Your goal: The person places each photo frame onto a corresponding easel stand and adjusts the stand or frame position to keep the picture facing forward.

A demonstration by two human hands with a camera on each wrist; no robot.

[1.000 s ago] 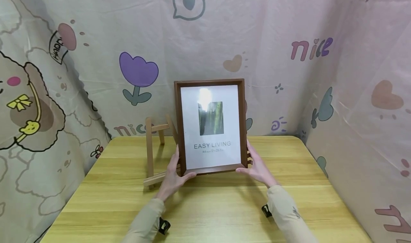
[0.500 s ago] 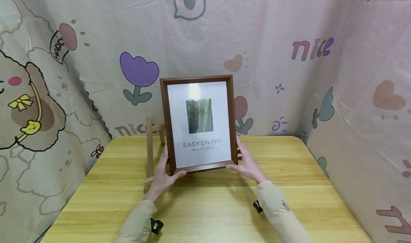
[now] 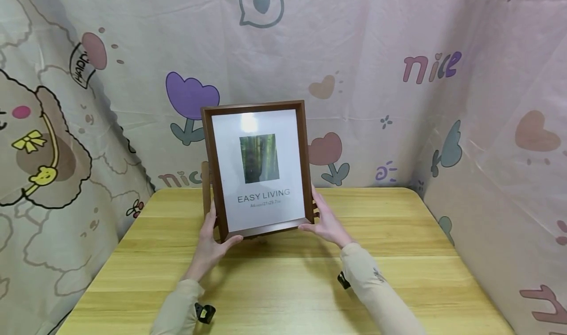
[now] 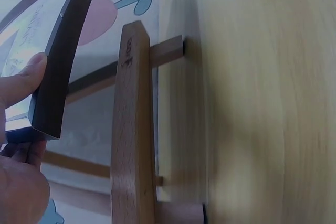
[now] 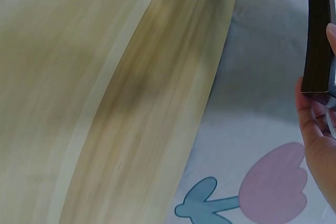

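Note:
A brown picture frame [image 3: 261, 207] with a white "EASY LIVING" insert is held upright, leaning slightly to the left, in the head view. My left hand [image 3: 208, 249] grips its lower left corner, thumb over the front edge and fingers behind. At the lower right corner my right hand [image 3: 328, 222] grips it the same way. Behind the picture frame stands a wooden easel [image 3: 205, 190], mostly hidden in the head view. The left wrist view shows the easel's front ledge [image 4: 131, 129] beside the picture frame's dark edge [image 4: 63, 56], with a gap between them.
The light wooden table [image 3: 283, 295] spreads out under both arms. Printed cloth [image 3: 367, 40] hangs behind it and along both sides. Black wrist straps [image 3: 205, 313] sit on the sleeves.
Both hands have carried the picture frame to the left and slightly upward, so it now covers most of the easel. The easel has stayed in place.

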